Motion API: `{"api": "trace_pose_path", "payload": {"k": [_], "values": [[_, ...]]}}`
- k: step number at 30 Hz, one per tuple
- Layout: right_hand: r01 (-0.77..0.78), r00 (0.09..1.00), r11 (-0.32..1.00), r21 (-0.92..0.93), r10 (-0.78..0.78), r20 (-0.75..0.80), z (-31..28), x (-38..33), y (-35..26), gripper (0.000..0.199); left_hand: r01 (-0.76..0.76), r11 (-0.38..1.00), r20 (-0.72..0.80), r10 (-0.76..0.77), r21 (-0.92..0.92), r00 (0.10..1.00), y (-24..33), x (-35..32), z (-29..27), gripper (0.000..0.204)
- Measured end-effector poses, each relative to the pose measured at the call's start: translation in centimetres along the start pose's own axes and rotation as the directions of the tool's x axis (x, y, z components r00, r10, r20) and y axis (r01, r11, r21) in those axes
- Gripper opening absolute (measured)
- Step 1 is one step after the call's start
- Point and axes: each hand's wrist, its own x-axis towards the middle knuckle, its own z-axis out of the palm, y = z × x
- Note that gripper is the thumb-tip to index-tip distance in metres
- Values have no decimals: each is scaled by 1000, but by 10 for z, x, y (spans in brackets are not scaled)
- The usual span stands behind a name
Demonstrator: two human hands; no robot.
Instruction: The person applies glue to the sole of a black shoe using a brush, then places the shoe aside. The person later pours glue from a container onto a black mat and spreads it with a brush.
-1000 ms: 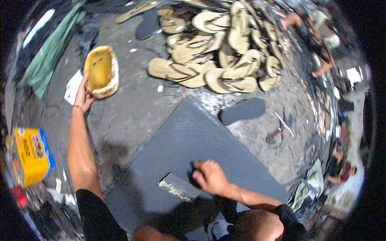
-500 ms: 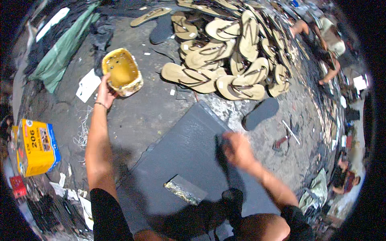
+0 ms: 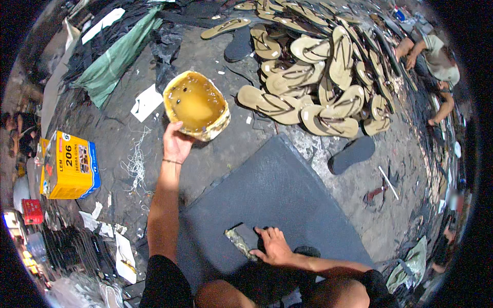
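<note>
My left hand (image 3: 177, 143) grips the near left rim of a squarish tub (image 3: 220, 126), its thumb over the edge. Yellow-brown glue (image 3: 197, 105) lies inside, and pale dried crust coats the outer wall. In front of me a dark grey rubber sheet (image 3: 277, 179) lies on the ground, one corner pointing away. On the sheet rests a flat grey scraper (image 3: 245, 236), crusted with glue along its near left edge. My right hand (image 3: 276, 248) has closed on the scraper's right end, thumb on the near side, fingers on the far side.
Tan flip-flops (image 3: 292, 77) pile up beyond the sheet. A loose dark sole (image 3: 352, 155) lies right of it, another (image 3: 239, 45) farther back. At left stand a yellow-and-blue box (image 3: 74, 164) and tangled white thread (image 3: 137, 164). Another person (image 3: 436, 66) sits at far right.
My right hand has come down and left from the sheet's right edge to the scraper. The tub, still in my left hand, appears closer and farther right as the view shifts.
</note>
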Motion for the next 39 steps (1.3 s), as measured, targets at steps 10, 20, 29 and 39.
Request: {"api": "trace_pose_path", "payload": {"k": [10,20,29,39], "values": [[42,963,20,999,267,-46,-82,-46,17,33,75,992,110,-85,98,990,32,-193,17,50],[158,748,97,983,638,-183,-107,-141,-10,86,48,968,208,-101,246,973,14,-276,62,56],[235,570,248,940,748,-340,-90,-233,1,76,13,954,420,-144,299,896,5,-281,107,63],[301,656,374,877,586,-476,-102,-191,1,41,-49,915,428,-139,400,893,2,-295,136,69]]}}
